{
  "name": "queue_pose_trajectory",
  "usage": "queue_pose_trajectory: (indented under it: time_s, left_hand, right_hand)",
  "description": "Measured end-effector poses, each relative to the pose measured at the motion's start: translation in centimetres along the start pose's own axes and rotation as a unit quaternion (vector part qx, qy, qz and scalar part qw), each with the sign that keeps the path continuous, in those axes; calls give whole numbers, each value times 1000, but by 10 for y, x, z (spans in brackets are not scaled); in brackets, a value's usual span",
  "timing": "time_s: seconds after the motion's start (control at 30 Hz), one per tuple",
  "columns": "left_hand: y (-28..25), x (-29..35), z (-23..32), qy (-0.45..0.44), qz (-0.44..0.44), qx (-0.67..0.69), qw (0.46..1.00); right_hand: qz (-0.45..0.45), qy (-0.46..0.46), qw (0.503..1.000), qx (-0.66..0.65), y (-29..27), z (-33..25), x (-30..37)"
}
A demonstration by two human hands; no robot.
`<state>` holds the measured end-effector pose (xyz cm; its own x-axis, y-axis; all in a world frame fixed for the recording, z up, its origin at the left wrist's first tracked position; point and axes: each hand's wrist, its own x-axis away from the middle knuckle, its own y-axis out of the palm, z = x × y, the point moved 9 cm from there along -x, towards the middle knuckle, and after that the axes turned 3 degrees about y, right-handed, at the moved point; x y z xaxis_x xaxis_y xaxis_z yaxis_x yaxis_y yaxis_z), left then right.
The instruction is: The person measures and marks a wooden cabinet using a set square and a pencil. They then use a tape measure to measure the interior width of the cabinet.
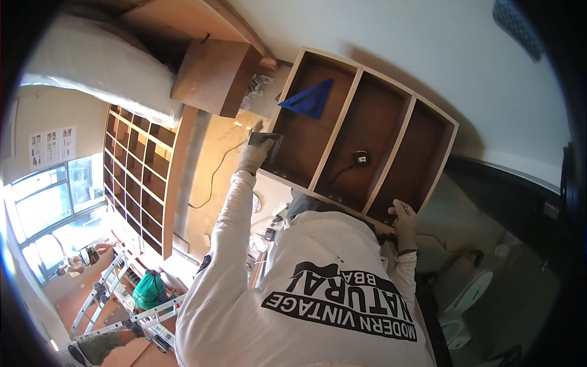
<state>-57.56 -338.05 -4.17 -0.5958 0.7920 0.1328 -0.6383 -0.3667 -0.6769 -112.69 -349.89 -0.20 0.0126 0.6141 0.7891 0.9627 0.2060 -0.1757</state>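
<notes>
In front of me is a wooden cabinet [361, 72] with three brown compartments and pale front edges. My left hand [252, 156], gloved, is at its left side, closed on a dark flat rectangular piece [275, 142] that overlaps the cabinet's edge. My right hand [403, 221], also gloved, is by the near right corner with its fingers curled together; a tiny orange bit shows at the fingertips, too small to name. A blue triangular square [313, 101] lies across the left compartment. In the middle compartment rests a black tape measure [361, 158].
A brown wooden box [211, 73] stands at far left, near a grid shelf [136, 174]. A cable [214, 183] crosses the floor. At lower left are a ladder [104, 290] and another person in a green top [150, 289]. A toilet [468, 296] shows at lower right.
</notes>
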Motion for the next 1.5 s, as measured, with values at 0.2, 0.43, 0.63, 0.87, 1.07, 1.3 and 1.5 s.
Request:
queue_pose_trajectory:
  time_s: [0.2,0.43,0.63,0.87,1.07,1.3,1.5]
  left_hand:
    - [2,-28,55,113,-171,28,978]
    - [-22,-38,96,31,-198,-44,979]
    - [-36,-28,134,86,-172,16,981]
    - [-26,-14,62,-31,-64,28,997]
    - [-26,0,16,-119,11,82,989]
    - [-18,-35,8,-133,95,158,974]
    - [-9,-57,6,-103,66,66,990]
  right_hand:
    - [-61,-52,995,53,43,-19,-7]
    - [-109,-90,988,59,86,-32,-3]
    - [-92,-78,992,38,68,-22,0]
    - [-60,-57,997,-2,37,-9,-1]
    - [-40,-50,998,-16,15,5,-5]
    - [-38,-49,998,11,21,5,3]
    - [-45,-67,997,10,28,-4,1]
